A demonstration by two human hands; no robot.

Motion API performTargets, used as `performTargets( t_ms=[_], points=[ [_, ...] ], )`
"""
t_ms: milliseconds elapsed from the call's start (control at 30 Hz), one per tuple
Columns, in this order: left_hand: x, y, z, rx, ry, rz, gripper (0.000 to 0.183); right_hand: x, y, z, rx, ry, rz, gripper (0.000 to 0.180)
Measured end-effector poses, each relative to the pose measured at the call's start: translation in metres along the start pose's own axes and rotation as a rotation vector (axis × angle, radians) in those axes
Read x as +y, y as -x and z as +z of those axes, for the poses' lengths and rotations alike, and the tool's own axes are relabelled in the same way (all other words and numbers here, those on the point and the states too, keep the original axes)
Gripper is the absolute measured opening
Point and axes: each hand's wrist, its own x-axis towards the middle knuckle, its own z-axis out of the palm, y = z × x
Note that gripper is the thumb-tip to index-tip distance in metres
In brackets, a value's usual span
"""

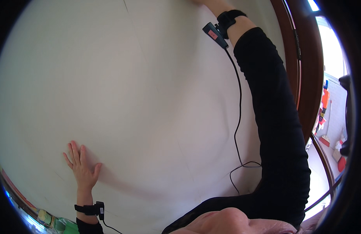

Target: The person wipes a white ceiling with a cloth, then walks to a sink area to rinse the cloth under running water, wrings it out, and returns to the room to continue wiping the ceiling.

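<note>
A broad pale wall point(133, 96) with thin crack lines fills most of the view. At the lower left my left hand point(83, 171) lies against it, fingers spread and nothing held. My right arm stretches up along the right side in a black sleeve point(278, 108). Only a blurred bit of my right hand point(200, 1) shows at the top edge, close to the wall; its fingers are cut off. Strapped to each wrist is a small black device, one on the right wrist point(216, 34) and one on the left wrist point(100, 210).
A thin black cable point(239, 96) hangs in a loop from the right device. Right of my arm stands a brown door frame point(310, 73) with a hinge. Beyond it are a broom point(325, 140) and assorted items. Green objects point(63, 225) sit at the lower left.
</note>
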Motion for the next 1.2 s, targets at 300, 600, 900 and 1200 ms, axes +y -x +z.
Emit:
performTargets(
  t_ms=[300, 600, 900, 1200],
  points=[
    [0.000, -0.004, 0.002, -0.002, -0.020, 0.034, 0.083, 0.139, 0.028, -0.024, -0.100, 0.064, 0.103, 0.056],
    [-0.006, -0.005, 0.017, 0.075, 0.096, 0.089, 0.080, 0.235, 0.200, -0.043, -0.124, 0.114, 0.559, 0.057],
    [0.000, -0.002, 0.018, 0.093, 0.114, 0.111, 0.080, 0.204, 0.486, -0.076, -0.033, 0.009, 0.899, 0.070],
    [0.004, -0.006, 0.022, 0.100, 0.119, 0.126, 0.080, 0.045, 0.747, -0.113, -0.024, 0.067, 1.543, 0.061]
  ],
)
